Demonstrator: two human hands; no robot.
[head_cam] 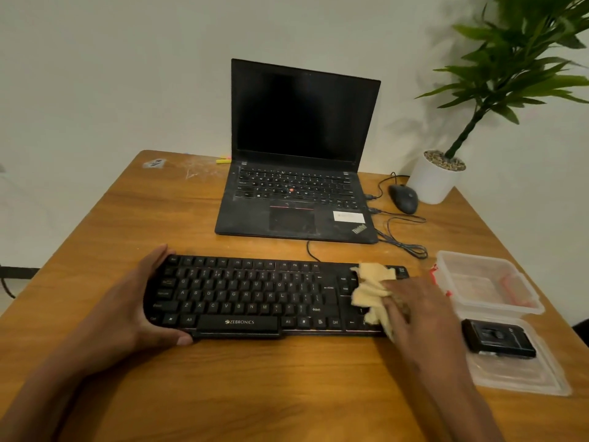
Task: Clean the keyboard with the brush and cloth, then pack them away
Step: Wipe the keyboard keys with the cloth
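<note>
A black keyboard (255,295) lies across the wooden table in front of me. My left hand (137,301) grips its left end, thumb on the front edge and fingers over the back edge. My right hand (417,311) presses a crumpled pale yellow cloth (371,291) onto the keyboard's right end, over the number pad area. A clear plastic box (487,282) stands open to the right. Its lid (522,371) lies nearer me with a black object (498,341) on it. A red thing (434,274) pokes out by the box's left side; I cannot tell what it is.
An open black laptop (293,199) sits behind the keyboard, screen dark. A black mouse (403,197) and loose cables (404,240) lie at its right. A potted plant in a white pot (433,183) stands at the back right corner. A yellow marker (223,160) lies behind the laptop.
</note>
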